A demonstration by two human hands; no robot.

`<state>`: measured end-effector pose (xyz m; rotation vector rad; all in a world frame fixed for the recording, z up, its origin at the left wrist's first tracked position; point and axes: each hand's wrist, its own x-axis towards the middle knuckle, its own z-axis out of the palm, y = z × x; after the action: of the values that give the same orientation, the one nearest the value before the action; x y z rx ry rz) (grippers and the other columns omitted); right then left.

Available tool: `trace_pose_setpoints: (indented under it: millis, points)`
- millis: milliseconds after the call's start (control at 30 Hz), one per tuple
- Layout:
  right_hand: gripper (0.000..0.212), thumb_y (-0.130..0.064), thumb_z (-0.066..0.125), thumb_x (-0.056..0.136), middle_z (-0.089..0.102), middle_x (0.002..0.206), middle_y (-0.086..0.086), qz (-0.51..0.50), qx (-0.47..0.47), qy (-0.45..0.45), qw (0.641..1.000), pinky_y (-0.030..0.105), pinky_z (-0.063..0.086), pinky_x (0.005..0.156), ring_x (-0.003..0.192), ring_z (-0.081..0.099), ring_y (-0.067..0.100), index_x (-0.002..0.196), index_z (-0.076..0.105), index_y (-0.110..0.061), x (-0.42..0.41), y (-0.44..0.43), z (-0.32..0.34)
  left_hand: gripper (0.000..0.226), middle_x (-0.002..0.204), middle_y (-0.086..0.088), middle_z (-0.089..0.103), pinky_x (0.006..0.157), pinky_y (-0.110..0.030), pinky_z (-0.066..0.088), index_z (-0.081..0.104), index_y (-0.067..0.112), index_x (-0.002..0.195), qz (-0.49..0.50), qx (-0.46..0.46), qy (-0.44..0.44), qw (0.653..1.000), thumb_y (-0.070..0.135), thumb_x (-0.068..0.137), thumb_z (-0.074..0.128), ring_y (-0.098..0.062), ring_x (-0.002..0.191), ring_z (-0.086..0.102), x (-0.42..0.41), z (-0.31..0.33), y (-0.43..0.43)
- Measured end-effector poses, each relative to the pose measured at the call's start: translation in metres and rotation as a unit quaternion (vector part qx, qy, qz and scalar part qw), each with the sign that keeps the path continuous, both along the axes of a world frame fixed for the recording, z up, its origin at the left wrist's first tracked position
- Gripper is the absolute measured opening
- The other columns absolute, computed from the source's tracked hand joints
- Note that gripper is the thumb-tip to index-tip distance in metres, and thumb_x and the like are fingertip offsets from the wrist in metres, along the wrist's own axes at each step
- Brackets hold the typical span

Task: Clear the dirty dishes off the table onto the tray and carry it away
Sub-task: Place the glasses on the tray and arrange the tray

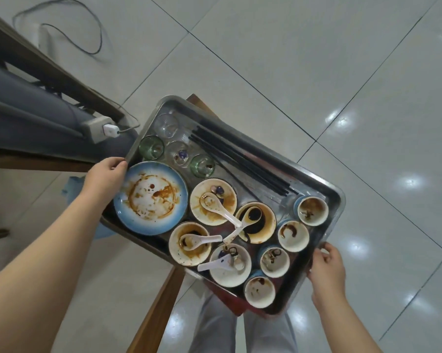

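Glossy pale grey tiles with dark grout lines make up the floor (316, 59), which catches bright spots of ceiling light to the right of the tray. Beyond the tray's far left corner a thin dark cable (92, 29) loops over the tiles. Left of the tray stands a dark wooden frame (49, 70) holding a grey cushion (31, 115), and a beige power strip (97, 127) with a white plug (110, 129) lies just off the tray's left end. A wooden rail (153, 314) runs out from under the tray's near side, and pale trousers (214, 327) show below it. Whether the tray rests on anything cannot be told.

The metal tray (270, 155) is rectangular with rounded corners and a raised rim. Its long axis runs diagonally from upper left to lower right.

The left hand (105, 178) grips the left short end, fingers (116, 164) curled over the rim. The right hand (328, 272) grips the right short end the same way.

At the tray's left end lies a blue-rimmed plate (151, 197) smeared with brown sauce. Four cream bowls (255, 222) fill the middle, stained brown, with white spoons (214, 205) lying in them. Four small cups (312, 210) line the right end. Four glasses (151, 147), two green and two clear, stand at the far left corner. Black chopsticks (240, 161) lie along the far long side, parallel to the tray's length.
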<state>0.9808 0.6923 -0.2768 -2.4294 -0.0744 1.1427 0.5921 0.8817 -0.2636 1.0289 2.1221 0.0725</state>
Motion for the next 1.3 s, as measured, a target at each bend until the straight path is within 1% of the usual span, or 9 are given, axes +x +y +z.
trace_pose_setpoints:
  millis: [167,267,400,533,733,867,1000,1167,1300]
  points:
    - [0.023,-0.021,0.049,0.099,0.063,0.104,0.009,0.058,0.02,-0.034,0.998,0.039,0.05,0.076,0.094,0.062,0.03,0.12,0.055,-0.022,0.022,0.042,-0.003,0.038,0.122,-0.008,0.062,0.099,-0.046,0.045,0.06,0.015,0.126,0.051,-0.014,0.0,0.999,0.037,0.097,0.047,-0.029,0.115,0.055,-0.005,-0.002,-0.026]
    - [0.025,-0.019,0.045,0.099,0.062,0.106,0.009,0.088,0.03,-0.043,0.995,0.038,0.05,0.076,0.095,0.06,0.03,0.122,0.055,-0.019,0.028,0.06,-0.004,0.038,0.115,-0.008,0.063,0.095,-0.051,0.048,0.059,0.017,0.124,0.108,-0.039,-0.018,0.993,0.041,0.097,0.047,-0.03,0.108,0.057,-0.006,-0.004,-0.036]
    - [0.026,-0.022,0.047,0.099,0.063,0.109,0.01,0.105,0.027,-0.03,0.994,0.041,0.049,0.079,0.098,0.06,0.031,0.123,0.055,-0.015,0.035,0.067,-0.011,0.035,0.112,-0.009,0.061,0.092,-0.047,0.049,0.056,0.016,0.123,0.139,-0.05,-0.029,0.989,0.039,0.098,0.048,-0.029,0.107,0.057,-0.003,-0.006,-0.041]
    - [0.015,-0.017,0.048,0.099,0.065,0.102,0.016,0.155,0.016,-0.031,0.987,0.043,0.051,0.078,0.089,0.061,0.033,0.106,0.059,-0.01,0.042,0.065,-0.011,0.025,0.112,-0.01,0.062,0.091,-0.051,0.05,0.056,0.021,0.115,0.133,-0.051,-0.046,0.989,0.038,0.097,0.05,-0.031,0.104,0.057,-0.005,-0.001,-0.042]
    - [0.011,-0.015,0.044,0.101,0.055,0.099,0.008,0.203,0.023,-0.091,0.975,0.035,0.039,0.078,0.09,0.051,0.026,0.109,0.052,-0.012,0.048,0.081,-0.006,0.03,0.113,-0.009,0.058,0.084,-0.053,0.052,0.048,0.025,0.13,0.12,-0.086,-0.068,0.987,0.032,0.101,0.045,-0.031,0.101,0.057,0.002,0.009,-0.057]
    - [0.018,-0.014,0.045,0.1,0.055,0.096,0.01,0.231,0.013,-0.135,0.963,0.036,0.039,0.078,0.089,0.052,0.03,0.11,0.055,-0.004,0.061,0.089,-0.006,0.025,0.102,-0.006,0.057,0.082,-0.053,0.053,0.049,0.023,0.125,0.149,-0.103,-0.083,0.98,0.029,0.102,0.043,-0.027,0.09,0.057,0.018,0.005,-0.074]
    - [0.019,-0.014,0.045,0.1,0.055,0.097,0.01,0.247,0.003,-0.153,0.957,0.035,0.037,0.077,0.087,0.05,0.028,0.111,0.055,-0.003,0.074,0.088,-0.001,0.031,0.109,-0.006,0.054,0.085,-0.052,0.052,0.049,0.02,0.131,0.15,-0.102,-0.073,0.981,0.028,0.101,0.044,-0.027,0.095,0.054,0.029,0.002,-0.087]
    - [0.019,-0.014,0.044,0.1,0.055,0.098,0.011,0.25,0.003,-0.157,0.955,0.036,0.039,0.078,0.088,0.05,0.028,0.112,0.055,-0.003,0.084,0.083,0.01,0.033,0.105,-0.003,0.052,0.083,-0.05,0.052,0.047,0.02,0.134,0.152,-0.095,-0.072,0.981,0.027,0.102,0.044,-0.027,0.095,0.053,0.04,0.013,-0.094]
    - [0.017,-0.015,0.045,0.1,0.061,0.102,0.016,0.252,0.005,-0.159,0.955,0.038,0.041,0.078,0.088,0.052,0.03,0.107,0.056,-0.004,0.091,0.076,0.03,0.032,0.106,-0.005,0.055,0.064,-0.039,0.052,0.048,0.019,0.132,0.141,-0.087,-0.068,0.984,0.027,0.102,0.043,-0.024,0.085,0.056,0.047,0.037,-0.097]
